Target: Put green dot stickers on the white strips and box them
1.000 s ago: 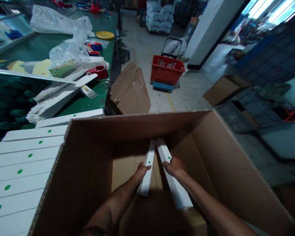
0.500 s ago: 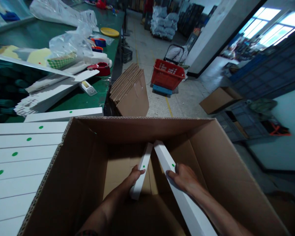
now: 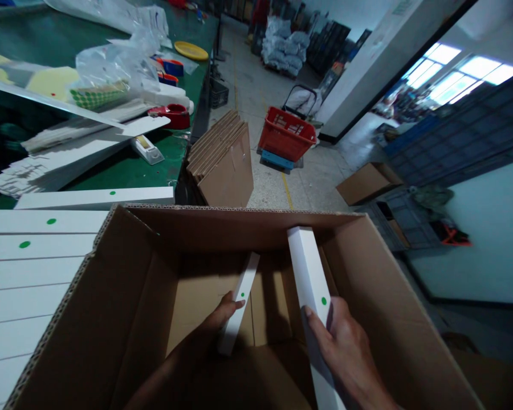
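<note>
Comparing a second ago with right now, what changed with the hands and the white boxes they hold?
The right hand has raised its box and moved it rightward; the two boxes' far ends, close together before, are now clearly apart. Nothing was let go. The left hand still grips the other box low inside the carton.

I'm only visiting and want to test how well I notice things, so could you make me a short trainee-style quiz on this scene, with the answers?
1. True or false: the left hand and the right hand each hold a separate white carton.

2. Pick one: what colour is the dot on the right hand's carton? a) red b) green c) blue

3. Fill in: the left hand's carton is ____ the large cardboard box.

Key: 1. true; 2. b; 3. inside
</note>
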{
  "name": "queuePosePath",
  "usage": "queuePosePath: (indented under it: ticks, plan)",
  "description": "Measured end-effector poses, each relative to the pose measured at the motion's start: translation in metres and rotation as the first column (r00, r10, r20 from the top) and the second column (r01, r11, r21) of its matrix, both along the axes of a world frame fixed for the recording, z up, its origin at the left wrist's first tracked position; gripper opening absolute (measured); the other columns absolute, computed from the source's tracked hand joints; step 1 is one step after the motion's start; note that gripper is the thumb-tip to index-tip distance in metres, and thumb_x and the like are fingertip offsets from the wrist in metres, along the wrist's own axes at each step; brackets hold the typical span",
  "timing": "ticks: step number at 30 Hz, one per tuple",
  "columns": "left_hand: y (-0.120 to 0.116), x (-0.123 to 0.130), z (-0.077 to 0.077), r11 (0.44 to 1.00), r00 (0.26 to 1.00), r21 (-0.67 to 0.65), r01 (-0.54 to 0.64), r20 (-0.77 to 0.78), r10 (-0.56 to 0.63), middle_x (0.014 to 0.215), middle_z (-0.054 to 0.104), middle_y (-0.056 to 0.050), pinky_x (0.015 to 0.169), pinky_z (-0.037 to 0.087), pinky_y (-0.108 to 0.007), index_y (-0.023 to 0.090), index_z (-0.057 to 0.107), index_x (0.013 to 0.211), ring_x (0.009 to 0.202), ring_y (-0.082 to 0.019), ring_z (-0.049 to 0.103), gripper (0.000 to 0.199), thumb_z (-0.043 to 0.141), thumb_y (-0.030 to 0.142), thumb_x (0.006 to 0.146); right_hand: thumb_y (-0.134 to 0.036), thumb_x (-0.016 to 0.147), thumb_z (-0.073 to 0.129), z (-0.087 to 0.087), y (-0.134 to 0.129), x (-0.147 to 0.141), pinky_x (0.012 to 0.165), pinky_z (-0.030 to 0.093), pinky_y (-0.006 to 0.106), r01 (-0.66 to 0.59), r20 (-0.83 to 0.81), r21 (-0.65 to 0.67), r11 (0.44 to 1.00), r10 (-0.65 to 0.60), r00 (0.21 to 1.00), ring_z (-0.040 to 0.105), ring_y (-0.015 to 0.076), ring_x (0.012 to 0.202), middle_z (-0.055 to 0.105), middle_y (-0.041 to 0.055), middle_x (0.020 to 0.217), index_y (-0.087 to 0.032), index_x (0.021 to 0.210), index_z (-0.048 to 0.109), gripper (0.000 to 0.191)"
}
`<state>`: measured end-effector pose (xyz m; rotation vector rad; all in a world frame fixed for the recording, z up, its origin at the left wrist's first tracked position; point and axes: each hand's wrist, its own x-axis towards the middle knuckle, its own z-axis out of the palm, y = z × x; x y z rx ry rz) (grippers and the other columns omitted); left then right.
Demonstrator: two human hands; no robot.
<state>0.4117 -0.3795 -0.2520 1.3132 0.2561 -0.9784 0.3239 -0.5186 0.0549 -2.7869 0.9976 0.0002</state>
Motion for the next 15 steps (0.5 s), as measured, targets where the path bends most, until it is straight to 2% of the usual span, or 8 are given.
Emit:
queuePosePath:
  ticks: [5,8,11,15]
  plan:
    - [-0.002,-0.001,-0.015,0.997,0.997,-0.022,0.074,0.041,-0.073,0.088,0.062,-0.006,0.077,0.04,-0.031,0.019,0.059,0.093,0.087,-0.024,0.058,0.036,0.073,0.037,0.065,-0.059,0.08,0.04,-0.012,0.002,0.01,0.053,0.04,0.031,-0.041,0.05,-0.001,0.999,0.041,0.998,0.061,0.0235,0.056,0.059,0.0026,0.06,-0.026,0.078,0.037,0.033]
    - [-0.004,-0.001,-0.02,0.996,0.994,-0.001,0.089,0.057,-0.089,0.09,0.063,-0.007,0.077,0.041,-0.031,0.018,0.058,0.094,0.088,-0.025,0.058,0.035,0.072,0.035,0.067,-0.056,0.081,0.039,-0.028,0.002,0.014,0.052,0.038,0.031,-0.069,0.071,-0.014,0.998,0.07,0.995,0.059,0.0232,0.055,0.056,0.0027,0.059,-0.027,0.076,0.031,0.03]
    - [-0.005,-0.001,-0.023,0.995,0.993,0.008,0.098,0.062,-0.098,0.09,0.064,-0.007,0.076,0.041,-0.031,0.017,0.057,0.096,0.088,-0.024,0.058,0.033,0.069,0.033,0.069,-0.053,0.08,0.04,-0.047,0.001,0.016,0.051,0.037,0.03,-0.095,0.078,0.033,0.995,0.092,0.993,0.058,0.0223,0.055,0.054,0.0026,0.06,-0.027,0.075,0.028,0.029]
    - [-0.005,-0.003,-0.027,0.996,0.994,-0.018,0.092,0.068,-0.09,0.094,0.064,-0.008,0.078,0.042,-0.032,0.017,0.057,0.097,0.091,-0.025,0.058,0.039,0.072,0.037,0.067,-0.052,0.078,0.043,-0.067,0.003,0.016,0.052,0.039,0.03,-0.052,0.069,0.115,0.992,0.044,0.997,0.059,0.022,0.058,0.056,0.0039,0.064,-0.027,0.076,0.029,0.029]
